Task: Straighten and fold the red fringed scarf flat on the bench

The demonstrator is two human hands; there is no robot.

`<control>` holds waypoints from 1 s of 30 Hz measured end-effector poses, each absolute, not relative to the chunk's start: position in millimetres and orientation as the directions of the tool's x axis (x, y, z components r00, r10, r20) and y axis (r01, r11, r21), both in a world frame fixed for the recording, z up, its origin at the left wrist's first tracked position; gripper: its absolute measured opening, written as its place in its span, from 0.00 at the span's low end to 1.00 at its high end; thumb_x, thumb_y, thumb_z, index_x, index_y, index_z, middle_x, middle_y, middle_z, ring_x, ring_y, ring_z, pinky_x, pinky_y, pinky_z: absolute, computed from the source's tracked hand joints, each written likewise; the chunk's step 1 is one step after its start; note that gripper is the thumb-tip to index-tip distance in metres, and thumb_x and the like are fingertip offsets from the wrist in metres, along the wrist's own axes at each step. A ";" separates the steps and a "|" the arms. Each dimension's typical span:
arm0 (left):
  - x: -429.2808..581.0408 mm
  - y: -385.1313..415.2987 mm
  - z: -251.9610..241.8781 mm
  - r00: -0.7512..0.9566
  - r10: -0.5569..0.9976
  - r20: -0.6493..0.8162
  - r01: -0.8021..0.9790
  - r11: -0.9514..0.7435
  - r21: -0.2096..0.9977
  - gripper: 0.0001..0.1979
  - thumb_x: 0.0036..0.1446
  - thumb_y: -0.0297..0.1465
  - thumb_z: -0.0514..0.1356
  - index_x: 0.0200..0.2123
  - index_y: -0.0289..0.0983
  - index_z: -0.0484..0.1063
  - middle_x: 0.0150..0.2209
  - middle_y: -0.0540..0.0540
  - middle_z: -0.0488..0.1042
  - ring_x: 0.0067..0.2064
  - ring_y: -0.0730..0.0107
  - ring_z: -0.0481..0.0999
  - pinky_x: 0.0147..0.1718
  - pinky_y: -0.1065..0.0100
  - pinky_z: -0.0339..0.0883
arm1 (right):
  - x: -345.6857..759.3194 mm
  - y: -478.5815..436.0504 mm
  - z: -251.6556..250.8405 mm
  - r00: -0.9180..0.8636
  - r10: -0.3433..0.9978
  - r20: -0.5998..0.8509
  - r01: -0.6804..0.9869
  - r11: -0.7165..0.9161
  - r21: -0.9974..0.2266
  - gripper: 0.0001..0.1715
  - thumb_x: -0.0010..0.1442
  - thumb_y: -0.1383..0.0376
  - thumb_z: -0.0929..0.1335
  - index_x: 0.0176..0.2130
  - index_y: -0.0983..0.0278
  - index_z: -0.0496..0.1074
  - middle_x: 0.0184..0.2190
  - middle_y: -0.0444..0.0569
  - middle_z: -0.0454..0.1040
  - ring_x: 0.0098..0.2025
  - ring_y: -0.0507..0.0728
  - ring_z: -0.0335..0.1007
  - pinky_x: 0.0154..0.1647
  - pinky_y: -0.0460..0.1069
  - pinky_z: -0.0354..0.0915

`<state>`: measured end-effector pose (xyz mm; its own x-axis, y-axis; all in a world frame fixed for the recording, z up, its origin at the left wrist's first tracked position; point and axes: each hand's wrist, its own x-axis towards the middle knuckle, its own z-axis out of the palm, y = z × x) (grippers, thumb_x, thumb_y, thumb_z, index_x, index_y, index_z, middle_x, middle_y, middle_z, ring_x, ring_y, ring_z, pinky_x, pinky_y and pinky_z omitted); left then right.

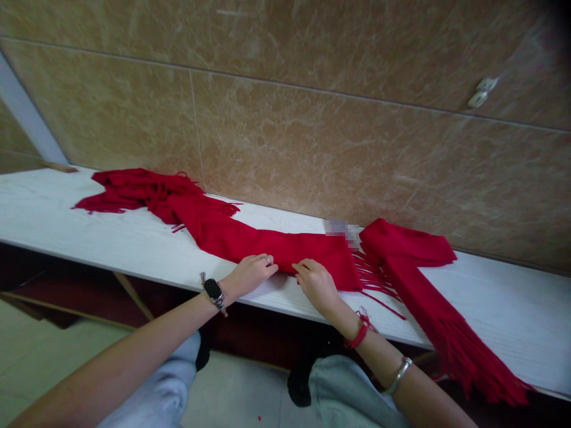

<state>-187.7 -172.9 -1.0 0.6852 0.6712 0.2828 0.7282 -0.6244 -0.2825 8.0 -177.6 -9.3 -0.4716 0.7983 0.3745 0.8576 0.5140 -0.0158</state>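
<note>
A red scarf [307, 249] with fringed ends lies lengthwise along the white bench, its right part flat and its left part bunched. My left hand [253, 274], with a ring and a dark wristband, is closed on the scarf's near edge. A little to the right, my right hand [316, 286] pinches the same edge between thumb and fingers. The fringe spreads out rightward past my right hand. Another folded red scarf [419, 285] lies beyond it, bent at the top, its fringe hanging over the front edge.
The long white bench [504, 315] runs against a brown tiled wall [312, 148]. A blurred small item [341, 229] sits by the wall between the scarves. Sockets [483, 92] are on the wall at right. A dark shelf space lies below the bench, near my knees.
</note>
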 end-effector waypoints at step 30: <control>-268.5 -159.1 -7.9 0.515 0.778 0.359 0.856 -0.449 -0.255 0.14 0.57 0.21 0.51 0.45 0.34 0.68 0.41 0.43 0.67 0.42 0.66 0.69 0.41 0.67 0.65 | -62.4 -167.4 -0.3 -0.701 0.666 0.255 0.712 0.675 0.193 0.09 0.57 0.73 0.63 0.33 0.66 0.72 0.32 0.52 0.73 0.36 0.57 0.66 0.35 0.49 0.57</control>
<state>-268.5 -159.1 -7.9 0.5149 0.7784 0.3591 0.8564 -0.4488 -0.2552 -62.4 -167.4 -0.3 -0.7011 0.6658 0.2553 0.7117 0.6754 0.1933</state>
